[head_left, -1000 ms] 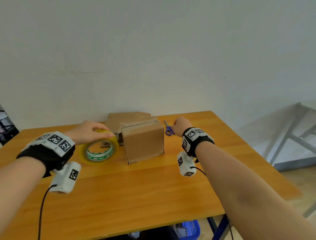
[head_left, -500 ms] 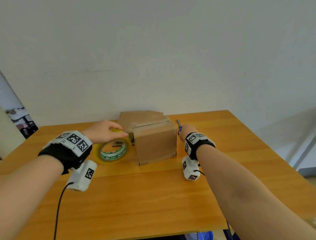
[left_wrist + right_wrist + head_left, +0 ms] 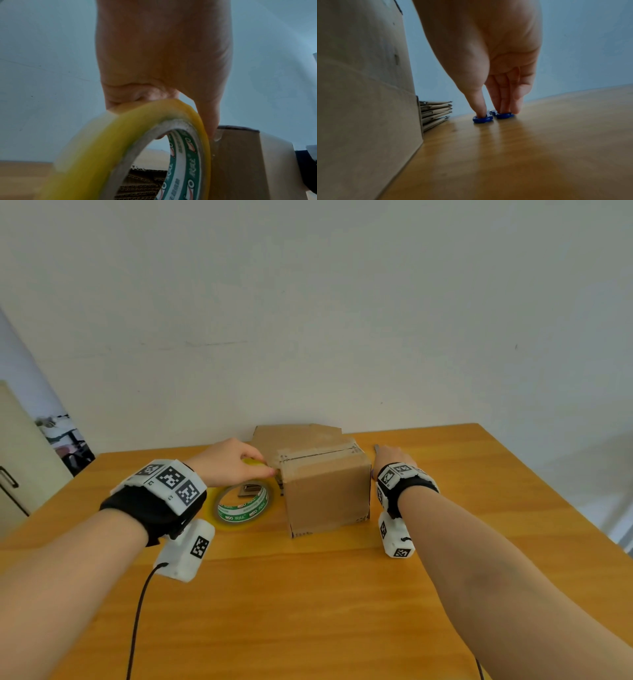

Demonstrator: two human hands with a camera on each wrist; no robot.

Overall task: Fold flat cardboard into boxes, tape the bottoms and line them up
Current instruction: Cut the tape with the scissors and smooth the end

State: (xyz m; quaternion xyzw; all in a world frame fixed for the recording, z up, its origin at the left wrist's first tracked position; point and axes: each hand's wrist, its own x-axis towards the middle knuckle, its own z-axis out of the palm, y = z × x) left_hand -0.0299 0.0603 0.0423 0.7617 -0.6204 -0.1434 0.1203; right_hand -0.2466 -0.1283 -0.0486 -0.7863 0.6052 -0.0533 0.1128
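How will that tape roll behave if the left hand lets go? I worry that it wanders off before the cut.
The tape roll stands on edge, so it would probably roll or topple flat. Its strip looks stuck to the box, which may tether it. The left hand holds its top; it seems light and stiff.

The left hand [image 3: 163,56] grips the top of the yellow tape roll [image 3: 130,151], its thumb touching the cardboard box [image 3: 240,162] on the right.
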